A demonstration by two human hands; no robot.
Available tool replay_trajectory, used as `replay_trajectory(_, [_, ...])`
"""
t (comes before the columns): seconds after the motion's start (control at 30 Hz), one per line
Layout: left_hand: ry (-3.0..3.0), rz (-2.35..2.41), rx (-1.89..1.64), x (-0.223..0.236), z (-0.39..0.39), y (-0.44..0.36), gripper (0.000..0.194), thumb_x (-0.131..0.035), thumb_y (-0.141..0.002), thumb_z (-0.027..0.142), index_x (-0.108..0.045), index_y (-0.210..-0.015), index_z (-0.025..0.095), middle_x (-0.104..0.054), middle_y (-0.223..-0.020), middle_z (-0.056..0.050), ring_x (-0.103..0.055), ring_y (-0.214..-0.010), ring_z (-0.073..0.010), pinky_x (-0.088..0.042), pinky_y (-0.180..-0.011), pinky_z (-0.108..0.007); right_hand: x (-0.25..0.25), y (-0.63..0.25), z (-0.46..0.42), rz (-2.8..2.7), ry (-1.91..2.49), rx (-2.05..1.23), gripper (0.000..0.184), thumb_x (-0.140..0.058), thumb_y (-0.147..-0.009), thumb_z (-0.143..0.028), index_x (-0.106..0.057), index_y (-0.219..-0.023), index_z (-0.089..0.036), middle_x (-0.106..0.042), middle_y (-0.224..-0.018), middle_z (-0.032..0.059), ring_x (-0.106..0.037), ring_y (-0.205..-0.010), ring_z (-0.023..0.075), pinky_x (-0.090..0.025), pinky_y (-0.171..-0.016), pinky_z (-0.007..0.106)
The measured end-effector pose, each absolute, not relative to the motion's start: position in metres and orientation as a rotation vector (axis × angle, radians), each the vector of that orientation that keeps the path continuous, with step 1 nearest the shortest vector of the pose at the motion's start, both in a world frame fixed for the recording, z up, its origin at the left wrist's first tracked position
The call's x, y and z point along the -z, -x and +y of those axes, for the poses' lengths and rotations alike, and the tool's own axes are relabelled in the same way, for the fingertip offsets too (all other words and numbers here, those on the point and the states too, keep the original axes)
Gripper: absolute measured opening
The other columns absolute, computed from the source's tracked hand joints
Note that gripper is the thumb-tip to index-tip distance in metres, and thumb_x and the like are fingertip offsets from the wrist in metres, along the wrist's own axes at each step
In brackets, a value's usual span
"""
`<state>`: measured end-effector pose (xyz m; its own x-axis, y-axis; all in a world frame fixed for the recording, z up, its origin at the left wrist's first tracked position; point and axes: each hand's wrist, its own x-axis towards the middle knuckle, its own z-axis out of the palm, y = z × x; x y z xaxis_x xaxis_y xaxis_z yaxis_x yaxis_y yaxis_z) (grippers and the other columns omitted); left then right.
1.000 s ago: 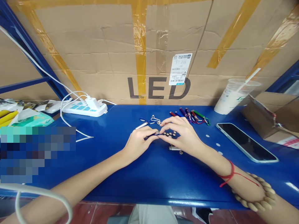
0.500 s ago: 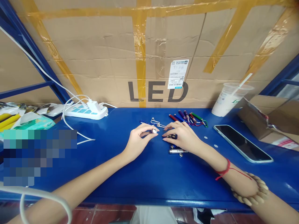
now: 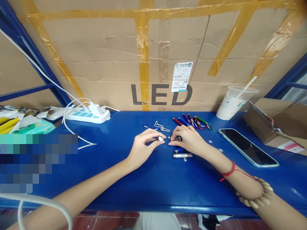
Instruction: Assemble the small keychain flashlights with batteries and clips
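My left hand point(image 3: 142, 147) rests on the blue table point(image 3: 148, 179) with its fingers pinched round a small dark flashlight body point(image 3: 158, 138) whose silver end points right. My right hand point(image 3: 189, 140) lies just to the right, fingertips pressed down on a cluster of small button batteries point(image 3: 177, 138). Below that hand lie a silver flashlight tube point(image 3: 181, 155) and a blue one point(image 3: 178, 150). Loose carabiner clips point(image 3: 160, 126) sit just beyond both hands. A row of coloured mini flashlights point(image 3: 192, 121) lies further back right.
A phone point(image 3: 248, 147) lies face up at the right, with a lidded drink cup point(image 3: 231, 103) and an open cardboard box point(image 3: 275, 123) behind it. A white power strip point(image 3: 87, 115) with cables sits back left. A large LED carton point(image 3: 153, 54) walls the back.
The hands, touching over the batteries a second ago, have drawn apart. My left hand now holds the flashlight body a little to the left; my right fingertips stay on the batteries.
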<state>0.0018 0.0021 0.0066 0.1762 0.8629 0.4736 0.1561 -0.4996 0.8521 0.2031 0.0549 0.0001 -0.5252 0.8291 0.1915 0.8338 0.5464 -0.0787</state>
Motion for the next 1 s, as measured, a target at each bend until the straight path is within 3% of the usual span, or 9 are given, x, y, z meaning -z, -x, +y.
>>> replay_trajectory(0.37, [-1.843,0.973,-1.356,-0.0062,0.0026,-0.0017,0.011,-0.063,-0.074,0.022,-0.068,-0.081,0.015,-0.061,-0.089,-0.006,-0.058,-0.087,-0.0140,-0.052,-0.078,-0.022,0.0060,-0.2075,0.0599,-2.613,1.249,0.114,0.037,-0.055,-0.082,-0.053,-0.068,-0.092,-0.020,-0.041,-0.095,0.0035,-0.035,-0.092,-0.0003,-0.027,-0.083,0.008])
replay_trajectory(0.8, [-1.836,0.927,-1.326,-0.0049,0.0036,-0.0013,0.011,-0.063,-0.073,0.020,-0.068,-0.082,0.015,-0.061,-0.087,-0.006,-0.057,-0.086,-0.0133,-0.052,-0.077,-0.022,-0.0033,-0.2011,0.0538,-2.574,1.297,-0.074,0.024,-0.063,-0.077,-0.044,-0.068,-0.085,-0.021,-0.042,-0.099,0.0007,-0.035,-0.093,-0.0010,-0.025,-0.087,0.007])
replay_trajectory(1.0, [-1.764,0.939,-1.360,-0.0029,0.0041,-0.0021,0.011,-0.064,-0.072,0.021,-0.067,-0.080,0.014,-0.061,-0.087,-0.006,-0.058,-0.086,-0.0133,-0.052,-0.077,-0.022,-0.0008,-0.2023,0.0536,-2.552,1.283,0.025,0.037,-0.064,-0.076,-0.048,-0.064,-0.100,-0.019,-0.042,-0.099,0.0024,-0.037,-0.093,-0.0005,-0.027,-0.088,0.008])
